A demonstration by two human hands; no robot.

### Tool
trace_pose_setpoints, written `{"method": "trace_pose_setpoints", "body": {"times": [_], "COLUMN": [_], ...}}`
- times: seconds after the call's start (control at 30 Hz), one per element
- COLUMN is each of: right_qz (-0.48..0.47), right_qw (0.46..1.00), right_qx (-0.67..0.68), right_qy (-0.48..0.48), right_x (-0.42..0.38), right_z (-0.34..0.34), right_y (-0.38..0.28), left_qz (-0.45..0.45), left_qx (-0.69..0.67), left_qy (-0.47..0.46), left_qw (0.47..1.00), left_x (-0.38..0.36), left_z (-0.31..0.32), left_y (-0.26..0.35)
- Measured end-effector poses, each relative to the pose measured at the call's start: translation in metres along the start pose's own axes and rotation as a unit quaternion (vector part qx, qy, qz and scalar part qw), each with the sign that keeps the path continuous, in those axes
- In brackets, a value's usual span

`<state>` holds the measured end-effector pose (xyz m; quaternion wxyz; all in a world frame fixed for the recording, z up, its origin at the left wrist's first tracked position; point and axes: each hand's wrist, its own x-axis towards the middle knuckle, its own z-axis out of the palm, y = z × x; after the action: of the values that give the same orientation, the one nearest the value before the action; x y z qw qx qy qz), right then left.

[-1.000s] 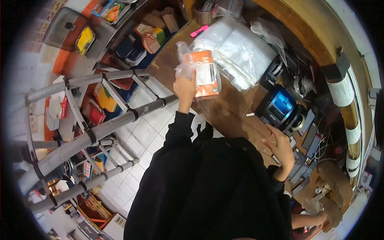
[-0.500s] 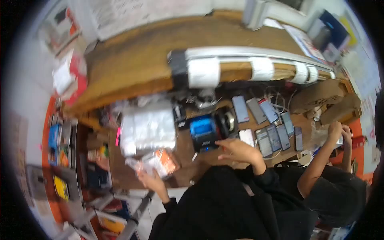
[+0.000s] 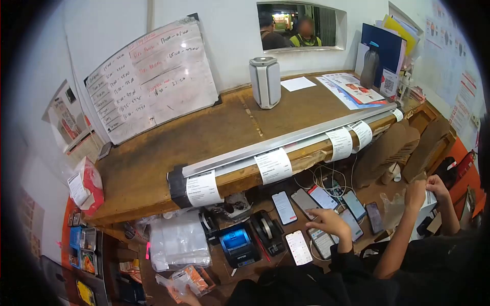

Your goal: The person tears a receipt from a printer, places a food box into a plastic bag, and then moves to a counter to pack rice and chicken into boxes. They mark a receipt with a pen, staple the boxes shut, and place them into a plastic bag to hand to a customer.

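Orange packet (image 3: 196,279) in clear wrap, blue-lit black printer (image 3: 239,245), seemingly white-screened phone (image 3: 299,248).

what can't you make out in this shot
Head view only:
- Left hand: cut off by the bottom edge, mostly behind the orange packet it holds.
- Whiteboard writing: too small to read.
- Phone screens near the right hand: too small.
- Tickets: print too small.
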<state>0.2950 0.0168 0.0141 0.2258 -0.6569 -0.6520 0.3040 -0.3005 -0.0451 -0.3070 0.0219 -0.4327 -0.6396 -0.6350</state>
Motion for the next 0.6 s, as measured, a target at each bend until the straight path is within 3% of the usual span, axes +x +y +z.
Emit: {"method": "trace_pose_setpoints", "body": {"times": [0.03,0.13,0.17,0.27,0.33,0.37,0.4,0.47,0.5,0.53,0.6], "right_qz": [-0.081,-0.091,-0.152,-0.13,-0.134,-0.13,-0.127,-0.122,-0.121,-0.12,-0.096], "right_qw": [0.993,0.975,0.958,0.937,0.922,0.92,0.919,0.918,0.913,0.916,0.904], "right_qx": [0.023,0.137,0.109,0.145,0.169,0.179,0.19,0.212,0.236,0.237,0.28], "right_qy": [0.082,0.146,0.219,0.292,0.322,0.323,0.322,0.313,0.31,0.301,0.31], "right_x": [0.003,0.0,0.002,-0.005,-0.011,-0.014,-0.018,-0.023,-0.026,-0.029,-0.033], "right_z": [0.0,-0.024,-0.028,-0.047,-0.051,-0.052,-0.051,-0.044,-0.041,-0.038,-0.034], "right_y": [0.008,0.008,0.011,0.002,0.0,0.001,0.001,0.005,0.006,0.006,0.005], "left_qz": [-0.003,-0.026,-0.037,-0.063,-0.136,-0.016,-0.021,0.076,-0.048,-0.054,-0.202], "left_qx": [0.019,0.111,0.149,0.23,0.116,0.177,0.182,0.184,0.086,0.093,-0.039], "left_qy": [-0.008,-0.046,-0.063,-0.106,-0.203,-0.145,-0.149,-0.109,-0.158,-0.155,-0.182], "left_qw": [1.0,0.992,0.986,0.965,0.963,0.973,0.972,0.974,0.983,0.982,0.962], "left_x": [0.0,-0.002,-0.002,0.005,0.013,0.005,0.0,-0.003,-0.001,-0.001,0.007], "left_z": [0.003,0.016,0.022,0.025,0.026,0.027,0.023,0.014,0.009,0.005,0.008], "left_y": [0.003,0.028,0.049,0.111,0.151,0.154,0.148,0.128,0.117,0.131,0.162]}}
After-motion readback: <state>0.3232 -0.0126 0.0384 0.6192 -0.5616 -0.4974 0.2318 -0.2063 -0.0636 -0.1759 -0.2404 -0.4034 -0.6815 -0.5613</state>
